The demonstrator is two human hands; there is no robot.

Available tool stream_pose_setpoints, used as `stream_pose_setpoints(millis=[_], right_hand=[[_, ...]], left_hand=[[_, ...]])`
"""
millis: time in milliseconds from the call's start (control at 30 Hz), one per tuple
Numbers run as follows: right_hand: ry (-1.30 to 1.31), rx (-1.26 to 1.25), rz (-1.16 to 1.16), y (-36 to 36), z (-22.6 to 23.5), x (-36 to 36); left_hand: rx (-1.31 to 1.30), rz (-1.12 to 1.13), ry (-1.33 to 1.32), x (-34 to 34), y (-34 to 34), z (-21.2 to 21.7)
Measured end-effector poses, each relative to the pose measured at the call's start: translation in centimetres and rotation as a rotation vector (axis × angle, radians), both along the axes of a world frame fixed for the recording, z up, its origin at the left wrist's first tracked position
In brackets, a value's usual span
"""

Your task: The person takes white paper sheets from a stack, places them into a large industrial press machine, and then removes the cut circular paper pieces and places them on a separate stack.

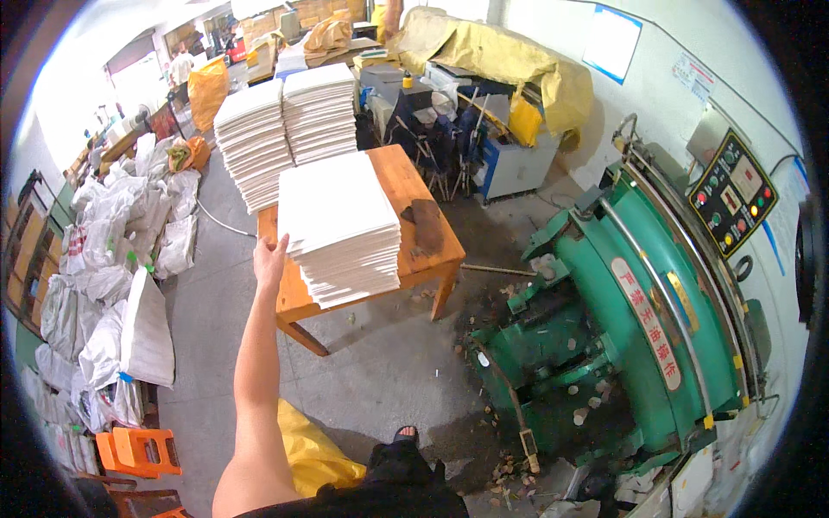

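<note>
A stack of white sheets (350, 203) stands on an orange wooden table (393, 166), its layered edges facing me. My left arm reaches up from the lower edge, and my left hand (270, 259) is at the stack's left side, close to its upper edge. Its thumb and fingers look apart, with nothing visible between them; whether the fingertips touch the sheets I cannot make out. A crumpled dark brown cloth or glove (421, 226) lies on the table right of the stack. My right hand is out of view.
Two taller white stacks (319, 108) stand behind the table. White sacks (108, 224) heap along the left, near an orange stool (142, 451). A large green machine (643, 302) with a control panel (732, 192) fills the right. A yellow sack (315, 453) lies by my feet.
</note>
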State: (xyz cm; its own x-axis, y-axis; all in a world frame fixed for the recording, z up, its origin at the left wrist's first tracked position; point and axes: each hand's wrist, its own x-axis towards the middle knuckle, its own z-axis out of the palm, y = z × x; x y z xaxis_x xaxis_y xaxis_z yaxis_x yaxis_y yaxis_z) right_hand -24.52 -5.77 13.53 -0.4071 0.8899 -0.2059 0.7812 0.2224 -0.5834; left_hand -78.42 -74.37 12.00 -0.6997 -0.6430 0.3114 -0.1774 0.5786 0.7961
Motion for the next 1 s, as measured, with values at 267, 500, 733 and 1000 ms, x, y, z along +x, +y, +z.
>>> stream_pose_setpoints(millis=[267, 500, 733, 1000], right_hand=[[-0.219, -0.173, 0.361, -2.8, -9.0, -4.2], [-0.150, -0.412, 0.507, -6.8, -12.7, -7.0], [-0.258, -0.212, 0.452, -1.5, -11.9, -7.5], [0.301, -0.519, 0.953, -4.4, 4.1, -16.0]], left_hand=[[0.570, -0.163, -0.029, -1.4, -2.4, 0.2], [1.267, -0.587, 0.075, 10.5, 2.0, 2.5], [0.798, -0.513, 0.254, 9.2, -4.6, 3.7], [1.016, -0.511, 0.194, 4.6, 11.0, 2.4]])
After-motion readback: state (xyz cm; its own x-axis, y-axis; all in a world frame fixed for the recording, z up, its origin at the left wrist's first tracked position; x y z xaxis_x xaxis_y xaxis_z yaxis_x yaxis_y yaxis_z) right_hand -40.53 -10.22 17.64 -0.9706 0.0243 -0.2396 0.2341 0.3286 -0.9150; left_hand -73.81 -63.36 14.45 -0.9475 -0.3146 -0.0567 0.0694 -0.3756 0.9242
